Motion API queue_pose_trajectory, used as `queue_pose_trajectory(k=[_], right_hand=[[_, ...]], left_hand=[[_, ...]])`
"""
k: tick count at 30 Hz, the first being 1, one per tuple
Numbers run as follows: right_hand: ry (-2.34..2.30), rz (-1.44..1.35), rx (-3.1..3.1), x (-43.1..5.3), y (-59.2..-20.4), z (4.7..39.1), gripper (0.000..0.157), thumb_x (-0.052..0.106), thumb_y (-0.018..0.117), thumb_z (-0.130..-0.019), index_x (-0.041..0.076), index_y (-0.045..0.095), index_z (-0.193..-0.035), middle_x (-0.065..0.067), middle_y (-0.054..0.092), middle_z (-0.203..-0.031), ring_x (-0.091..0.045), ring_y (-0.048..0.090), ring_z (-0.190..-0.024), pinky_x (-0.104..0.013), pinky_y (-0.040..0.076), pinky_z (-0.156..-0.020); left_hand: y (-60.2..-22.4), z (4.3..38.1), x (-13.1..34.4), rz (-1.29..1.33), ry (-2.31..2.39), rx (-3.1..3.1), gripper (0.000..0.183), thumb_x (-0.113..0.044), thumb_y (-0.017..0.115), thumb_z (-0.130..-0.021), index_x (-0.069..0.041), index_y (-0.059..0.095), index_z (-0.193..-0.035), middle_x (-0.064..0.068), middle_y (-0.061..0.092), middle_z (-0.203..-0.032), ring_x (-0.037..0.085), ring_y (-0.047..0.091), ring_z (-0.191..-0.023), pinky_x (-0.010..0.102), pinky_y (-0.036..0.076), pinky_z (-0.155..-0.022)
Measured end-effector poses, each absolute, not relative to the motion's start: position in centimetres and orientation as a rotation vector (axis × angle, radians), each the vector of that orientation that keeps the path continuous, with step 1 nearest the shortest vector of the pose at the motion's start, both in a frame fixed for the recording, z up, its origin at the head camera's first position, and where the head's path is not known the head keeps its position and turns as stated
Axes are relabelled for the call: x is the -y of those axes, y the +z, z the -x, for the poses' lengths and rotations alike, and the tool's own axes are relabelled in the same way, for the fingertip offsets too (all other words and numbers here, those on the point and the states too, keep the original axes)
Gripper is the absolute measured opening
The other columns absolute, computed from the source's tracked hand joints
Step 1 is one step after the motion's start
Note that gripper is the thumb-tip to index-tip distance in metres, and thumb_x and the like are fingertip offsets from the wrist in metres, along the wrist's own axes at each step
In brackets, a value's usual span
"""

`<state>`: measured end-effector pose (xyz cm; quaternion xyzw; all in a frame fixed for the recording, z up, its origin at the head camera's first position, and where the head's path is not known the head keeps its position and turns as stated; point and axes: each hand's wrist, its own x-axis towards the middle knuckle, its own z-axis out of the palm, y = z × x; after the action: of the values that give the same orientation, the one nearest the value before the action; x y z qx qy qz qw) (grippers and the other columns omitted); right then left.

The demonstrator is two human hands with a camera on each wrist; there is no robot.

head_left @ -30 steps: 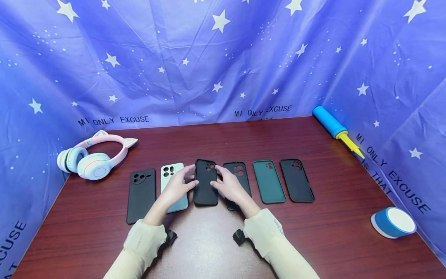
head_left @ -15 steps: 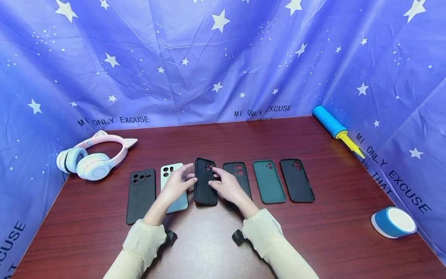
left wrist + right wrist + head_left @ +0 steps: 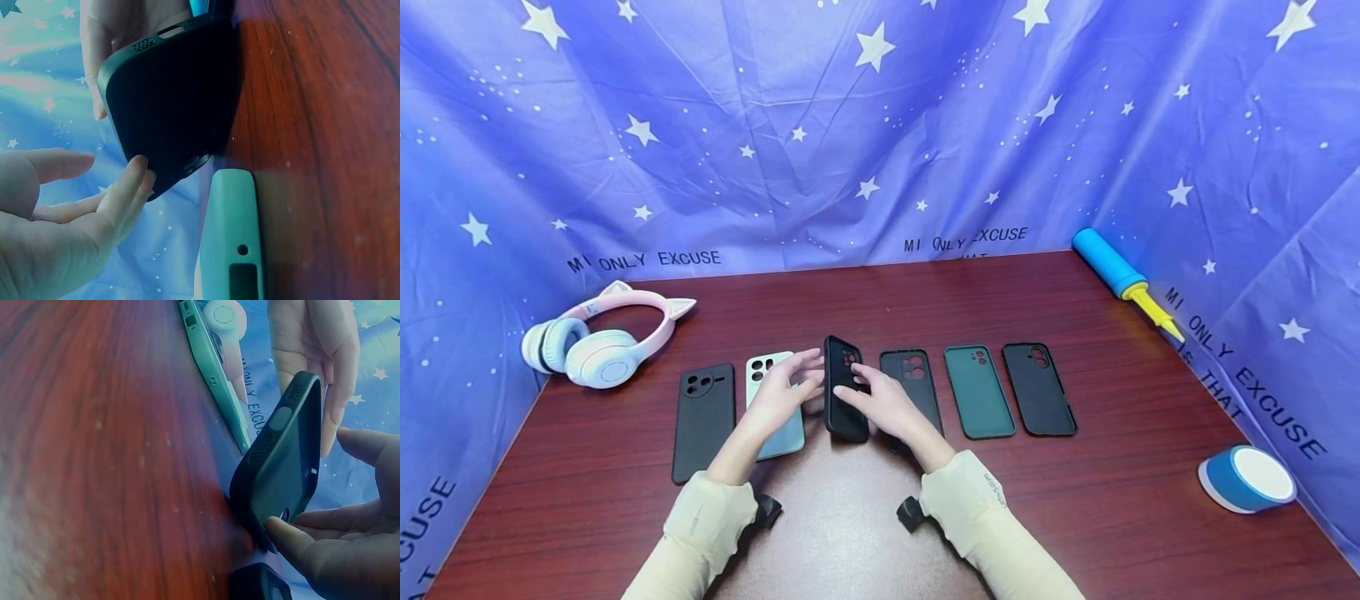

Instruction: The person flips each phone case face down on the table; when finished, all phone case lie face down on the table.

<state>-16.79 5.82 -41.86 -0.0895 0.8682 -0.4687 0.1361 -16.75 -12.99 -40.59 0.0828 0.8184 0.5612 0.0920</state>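
A black phone case (image 3: 844, 404) stands tilted among a row of cases, its left long side raised off the table and its hollow inside facing right. My left hand (image 3: 778, 396) is at its left; in the left wrist view, extended fingertips (image 3: 139, 165) touch the case's back while the thumb stays apart. From the other side, my right hand (image 3: 883, 400) reaches to the case's lower side. In the right wrist view, a fingertip (image 3: 275, 528) touches the rim near the camera cutouts, and the thumb points up clear of it.
A black case (image 3: 703, 425) and a pale green case (image 3: 786, 437) lie at left. Another black case (image 3: 913, 379), a dark green case (image 3: 979, 396) and one more black case (image 3: 1041, 392) lie at right. Around them are headphones (image 3: 602, 358), an air pump (image 3: 1108, 262) and a blue-white cylinder (image 3: 1243, 479).
The middle black case has gone from lying almost flat to tilted, its left side rising. My right thumb has moved left across it in the head view.
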Motion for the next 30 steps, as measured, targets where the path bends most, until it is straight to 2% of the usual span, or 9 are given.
queue_pose_trajectory(k=[5,12,23,30], right_hand=[[-1.358,0.261,-2.528,-5.66,-41.87,16.8,0.066,0.042,0.058,-0.094,0.004,0.043,-0.145,-0.016,0.057,-0.138,-0.029,0.052,-0.13,-0.046,0.044,-0.108],[-1.397,0.267,-2.512,-5.46,-41.91,16.76,0.064,0.04,0.06,-0.093,0.004,0.044,-0.145,-0.015,0.059,-0.136,-0.028,0.054,-0.129,-0.045,0.044,-0.107],[-1.714,0.25,-2.214,-5.4,-41.93,16.8,0.057,0.021,0.056,-0.096,-0.003,0.039,-0.145,-0.023,0.055,-0.137,-0.032,0.057,-0.125,-0.039,0.05,-0.102],[-1.835,0.204,-2.043,-5.54,-41.73,16.9,0.053,0.01,0.051,-0.097,-0.003,0.037,-0.146,-0.024,0.051,-0.14,-0.033,0.055,-0.126,-0.041,0.051,-0.1]], left_hand=[[-40.48,16.74,12.95,-0.267,1.786,-2.292,0.047,-0.004,0.043,-0.101,0.008,0.033,-0.146,0.026,0.046,-0.144,0.04,0.054,-0.126,0.039,0.053,-0.097],[-40.35,16.66,12.99,-0.353,1.83,-2.237,0.046,-0.006,0.042,-0.103,0.006,0.033,-0.146,0.025,0.044,-0.147,0.041,0.051,-0.128,0.036,0.053,-0.097],[-40.79,16.83,13.02,-0.415,1.787,-2.213,0.048,-0.006,0.045,-0.102,0.006,0.032,-0.147,0.026,0.041,-0.148,0.041,0.048,-0.132,0.039,0.051,-0.1],[-41.11,17.02,12.94,-0.41,1.666,-2.248,0.051,-0.002,0.047,-0.1,0.008,0.031,-0.147,0.03,0.041,-0.146,0.041,0.046,-0.133,0.04,0.051,-0.1]])
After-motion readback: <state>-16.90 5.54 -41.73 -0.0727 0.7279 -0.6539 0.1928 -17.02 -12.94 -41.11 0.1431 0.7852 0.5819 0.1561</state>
